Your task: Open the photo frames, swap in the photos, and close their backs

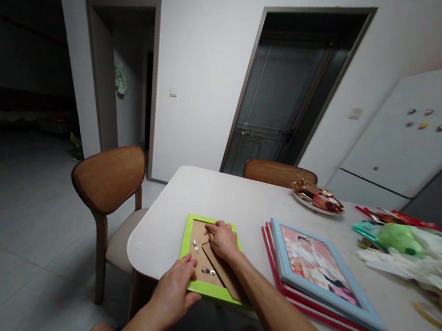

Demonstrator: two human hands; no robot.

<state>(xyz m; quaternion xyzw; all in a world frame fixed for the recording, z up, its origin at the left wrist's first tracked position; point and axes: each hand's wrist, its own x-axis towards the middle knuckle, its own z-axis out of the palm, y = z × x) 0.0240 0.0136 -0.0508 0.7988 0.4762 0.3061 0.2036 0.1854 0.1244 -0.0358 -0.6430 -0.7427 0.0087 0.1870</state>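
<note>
At the near edge of the white table [216,198], a lime-green picture frame [186,243] lies back side up, its brown backing board [197,233] facing the ceiling. The left hand [177,285] rests over the frame's near left corner with thumb and fingers spread apart, not closed round anything. The right hand [224,241] reaches across to the far part of the board, fingers bent down at a metal clip [207,232]; whether they pinch it I cannot tell. Two more clips show, one near the left border and one near the left fingertips. A brown easel stand [220,267] lies along the board, partly hidden by the right forearm.

To the right, just beside that forearm, a light-blue picture frame [280,245] with a pinkish picture sits on top of red frames [291,293]. Farther off stand a laden plate [313,208] and, behind the table, a wooden chair [281,173]
</note>
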